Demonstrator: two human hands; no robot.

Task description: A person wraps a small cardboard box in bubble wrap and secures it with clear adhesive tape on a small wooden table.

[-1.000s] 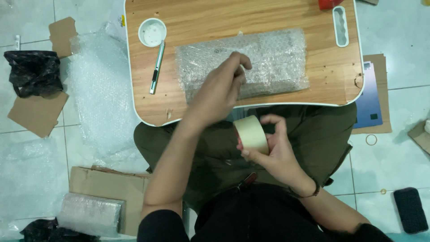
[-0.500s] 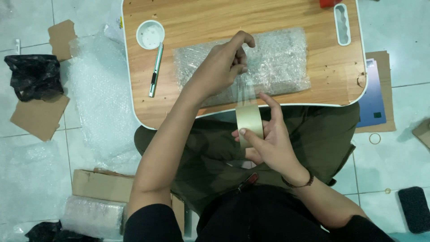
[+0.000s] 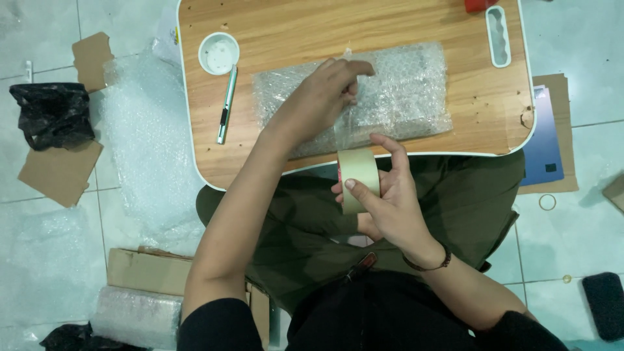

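A flat parcel wrapped in bubble wrap (image 3: 403, 91) lies on a small wooden lap table (image 3: 292, 26). My left hand (image 3: 322, 97) rests on the parcel, fingertips pinching the end of a clear tape strip against the wrap. The strip runs down to a beige roll of packing tape (image 3: 359, 174), which my right hand (image 3: 390, 201) grips just below the table's near edge, above my lap.
A white round lid (image 3: 218, 53) and a green utility knife (image 3: 227, 104) lie on the table's left side. A white slotted holder (image 3: 498, 36) sits at its right. Bubble wrap sheets (image 3: 146, 143), cardboard pieces (image 3: 58, 172), a black bag (image 3: 52, 114) and boxes (image 3: 140, 273) cover the floor at left.
My left hand has drawn the tape end further up across the parcel. The roll in my right hand has risen closer to the table's edge.
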